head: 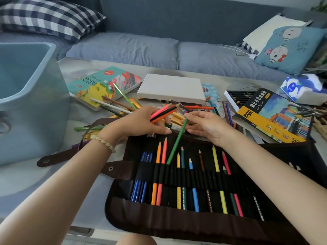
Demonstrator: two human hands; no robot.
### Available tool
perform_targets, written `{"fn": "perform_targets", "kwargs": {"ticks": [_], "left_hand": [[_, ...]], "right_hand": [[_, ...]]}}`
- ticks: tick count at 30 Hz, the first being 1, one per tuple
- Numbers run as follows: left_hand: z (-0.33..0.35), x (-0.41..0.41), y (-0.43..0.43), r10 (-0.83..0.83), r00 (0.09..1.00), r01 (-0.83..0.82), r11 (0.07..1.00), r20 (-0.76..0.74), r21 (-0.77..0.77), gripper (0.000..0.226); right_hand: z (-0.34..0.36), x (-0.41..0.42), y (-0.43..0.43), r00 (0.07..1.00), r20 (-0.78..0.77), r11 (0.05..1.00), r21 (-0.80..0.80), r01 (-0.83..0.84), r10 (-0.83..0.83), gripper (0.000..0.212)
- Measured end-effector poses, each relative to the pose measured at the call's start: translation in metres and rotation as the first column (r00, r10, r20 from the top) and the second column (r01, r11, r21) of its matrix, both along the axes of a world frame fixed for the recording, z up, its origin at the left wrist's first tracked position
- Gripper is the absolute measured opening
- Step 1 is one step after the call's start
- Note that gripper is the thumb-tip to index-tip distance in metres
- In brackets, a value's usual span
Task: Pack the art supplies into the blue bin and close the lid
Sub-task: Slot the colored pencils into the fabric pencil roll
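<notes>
1. The pencil roll [177, 225] is lying unrolled, its slots holding colored pencils with their tips pointing away.
2. At the roll's far edge, the right hand [207, 126] is pinching a green pencil [177, 140], which is slanting down-left onto the roll.
3. Beside it, the left hand [139, 122] is gripping a pencil bundle [163, 113] with the tips pointing far-right.
4. Left of the roll, the blue bin [35, 103] is standing open.

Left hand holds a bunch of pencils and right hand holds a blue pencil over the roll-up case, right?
Not blue: the head view shows the right hand holding a green pencil over the roll-up case. The left hand does hold a bunch of pencils.
</notes>
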State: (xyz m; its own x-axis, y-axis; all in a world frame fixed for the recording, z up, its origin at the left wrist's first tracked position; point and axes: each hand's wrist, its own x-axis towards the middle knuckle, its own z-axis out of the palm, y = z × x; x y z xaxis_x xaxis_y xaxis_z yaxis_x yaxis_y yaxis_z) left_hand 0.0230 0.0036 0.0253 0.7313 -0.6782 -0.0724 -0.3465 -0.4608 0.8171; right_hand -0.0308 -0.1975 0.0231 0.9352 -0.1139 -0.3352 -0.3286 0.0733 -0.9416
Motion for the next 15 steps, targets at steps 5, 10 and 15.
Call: {"fn": "perform_targets", "kwargs": {"ticks": [5,10,15], "left_hand": [[0.006,-0.005,-0.002,-0.019,1.000,0.020,0.997,0.019,-0.070,0.025],[-0.007,-0.002,0.000,0.047,0.998,-0.049,0.997,-0.032,-0.058,0.038],[-0.013,0.000,0.003,0.091,0.994,-0.093,0.995,-0.068,-0.032,0.039]], "right_hand": [[0.006,0.007,0.013,0.983,-0.098,0.975,-0.142,-0.169,0.156,0.016],[0.006,0.004,0.019,0.958,-0.159,0.905,-0.321,-0.280,0.240,0.022],[0.005,-0.004,0.020,0.960,-0.122,0.937,-0.214,-0.275,0.253,0.013]]}}
